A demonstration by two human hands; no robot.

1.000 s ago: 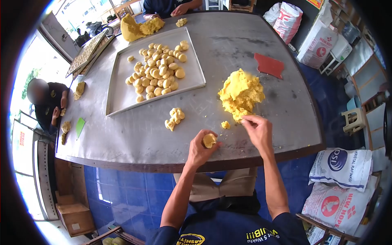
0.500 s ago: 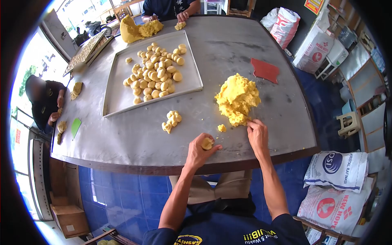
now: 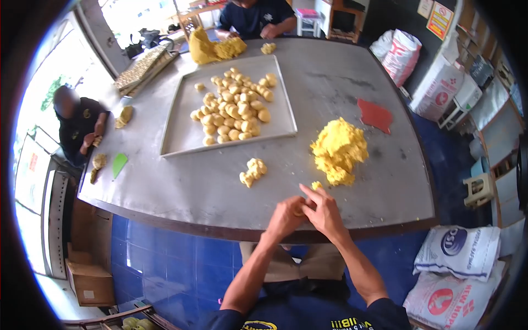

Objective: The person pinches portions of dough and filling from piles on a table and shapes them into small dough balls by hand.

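Note:
Near the table's front edge, my left hand (image 3: pixel 286 216) is closed around a small piece of pale dough (image 3: pixel 298 210), mostly covered by the fingers. My right hand (image 3: pixel 324 213) meets it from the right, its thumb side pressed on the dough and one finger pointing outward. Any filling between the hands is hidden. Just beyond the fingers lies a small yellow crumb of filling (image 3: pixel 316 185). A large crumbly yellow filling mound (image 3: pixel 339 151) sits farther right. Several joined lumps of pale dough (image 3: pixel 253 172) rest to the left.
A metal tray (image 3: pixel 170 132) bears many round dough balls (image 3: pixel 234 110). On the table (image 3: pixel 198 187) are a red scraper (image 3: pixel 375 115), a green scraper (image 3: pixel 119 164) and another yellow mound (image 3: pixel 203 48). Co-workers sit at the far side (image 3: pixel 256 19) and left (image 3: pixel 80 126). Sacks (image 3: pixel 456 250) stand right.
My right hand has left the yellow mound and moved left to meet my left hand at the dough. The camera view has shifted, so the table appears lower and farther right.

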